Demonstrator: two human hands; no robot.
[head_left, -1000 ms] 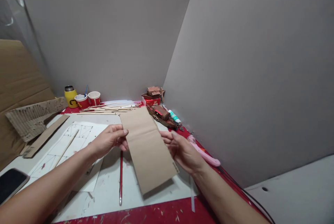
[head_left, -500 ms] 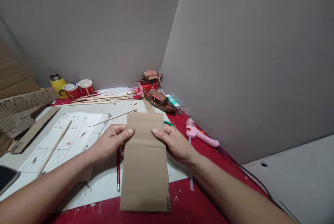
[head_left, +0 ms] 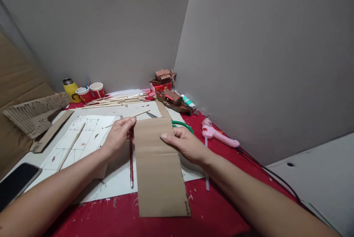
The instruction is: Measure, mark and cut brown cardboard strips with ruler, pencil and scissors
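Both hands hold up a long rectangular piece of brown cardboard (head_left: 160, 178) with a crease across its upper part. My left hand (head_left: 121, 133) pinches its upper left corner, thumb on the edge. On the upper right side, my right hand (head_left: 188, 143) grips it, thumb on the front and fingers hidden behind. Just left of the cardboard lies a red pencil (head_left: 131, 167). Scissors with green handles (head_left: 184, 124) show partly behind the cardboard's top edge. A paper with a pencil drawing (head_left: 80, 137) lies to the left, a wooden stick (head_left: 70, 148) across it.
A pink glue gun (head_left: 218, 135) with its cable lies at right. Model boats (head_left: 173, 100), a tube (head_left: 188, 101), and several thin sticks (head_left: 118, 101) are at the back. Paper cups (head_left: 96, 90) and a yellow bottle (head_left: 71, 91) stand back left. A phone (head_left: 18, 183) lies front left.
My left hand has slid up to the cardboard's top left corner. The cardboard now tilts slightly, its lower end further right. The camera view has shifted, showing more of the phone.
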